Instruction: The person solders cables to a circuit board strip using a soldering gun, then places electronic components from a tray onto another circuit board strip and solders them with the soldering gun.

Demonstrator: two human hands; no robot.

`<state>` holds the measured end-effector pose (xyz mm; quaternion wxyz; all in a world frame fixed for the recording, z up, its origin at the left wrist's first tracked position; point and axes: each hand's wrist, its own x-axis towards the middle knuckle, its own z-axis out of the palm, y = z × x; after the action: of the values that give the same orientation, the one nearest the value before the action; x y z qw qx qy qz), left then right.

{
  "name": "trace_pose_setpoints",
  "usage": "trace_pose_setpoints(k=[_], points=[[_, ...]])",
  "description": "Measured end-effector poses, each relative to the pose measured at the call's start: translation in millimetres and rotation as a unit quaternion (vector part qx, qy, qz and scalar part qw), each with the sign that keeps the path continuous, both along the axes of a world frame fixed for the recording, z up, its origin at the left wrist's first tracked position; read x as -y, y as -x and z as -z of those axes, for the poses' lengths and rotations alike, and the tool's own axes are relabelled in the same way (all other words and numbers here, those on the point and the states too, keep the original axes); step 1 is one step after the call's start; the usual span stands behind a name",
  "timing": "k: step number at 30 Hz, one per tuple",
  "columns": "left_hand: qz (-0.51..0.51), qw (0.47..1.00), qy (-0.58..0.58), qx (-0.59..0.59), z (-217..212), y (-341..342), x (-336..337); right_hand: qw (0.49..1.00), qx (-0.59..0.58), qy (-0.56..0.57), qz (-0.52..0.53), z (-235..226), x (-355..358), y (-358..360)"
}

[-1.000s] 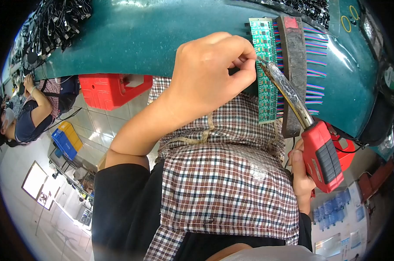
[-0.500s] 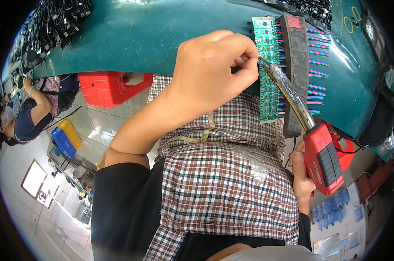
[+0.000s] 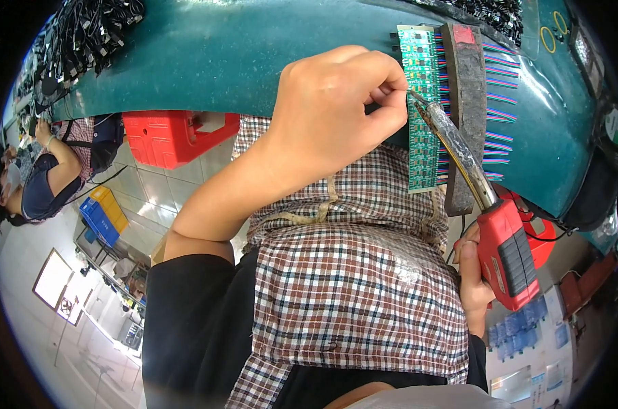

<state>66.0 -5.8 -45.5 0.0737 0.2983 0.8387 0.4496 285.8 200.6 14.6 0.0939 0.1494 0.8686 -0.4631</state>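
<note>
Thumb and forefinger of my left hand [image 3: 343, 102] are pinched at the left edge of a long green circuit board [image 3: 423, 146]. Whatever they hold is too small and hidden to make out. My right hand [image 3: 474, 279] is closed around the red and black handle of a soldering gun [image 3: 503, 252]. Its dark tip points up and left, right by my left fingertips over the board. Rows of thin coloured wires [image 3: 501, 92] run from the board's right side beneath a dark grey bar [image 3: 467, 102] and stick out beyond it.
A green work table [image 3: 206, 61] spreads across the top. Bundles of black cables [image 3: 94, 37] lie at its far left, more at the far right. Yellow rings [image 3: 547, 39] are at the right. A red stool [image 3: 162, 140] stands below the table edge. Another person [image 3: 50, 177] sits at left.
The soldering gun's handle has shifted slightly down, its tip staying by my left fingertips. The board and bar have moved a touch to the right. My left hand keeps its pinch.
</note>
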Motion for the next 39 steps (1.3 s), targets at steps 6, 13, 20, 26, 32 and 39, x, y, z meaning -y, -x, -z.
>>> trace_pose_setpoints(k=[6,13,20,26,32,39], points=[[-0.001,1.000,0.001,0.002,0,-1,1,1.000,0.012,-0.012,0.010,-3,4,6],[-0.001,1.000,0.002,0.005,1,-1,0,1.000,-0.014,-0.016,-0.002,-5,1,3],[-0.008,1.000,0.008,0.013,-1,-1,1,0.998,-0.046,0.022,0.034,-1,4,6],[-0.015,0.993,0.001,0.116,-19,7,3,0.986,-0.052,0.083,0.131,-1,11,3],[0.027,0.966,-0.082,-0.244,-32,81,-26,0.975,-0.097,0.109,0.167,2,12,6],[0.079,0.918,0.155,-0.356,-6,132,-57,0.969,-0.123,0.129,0.172,3,11,4]])
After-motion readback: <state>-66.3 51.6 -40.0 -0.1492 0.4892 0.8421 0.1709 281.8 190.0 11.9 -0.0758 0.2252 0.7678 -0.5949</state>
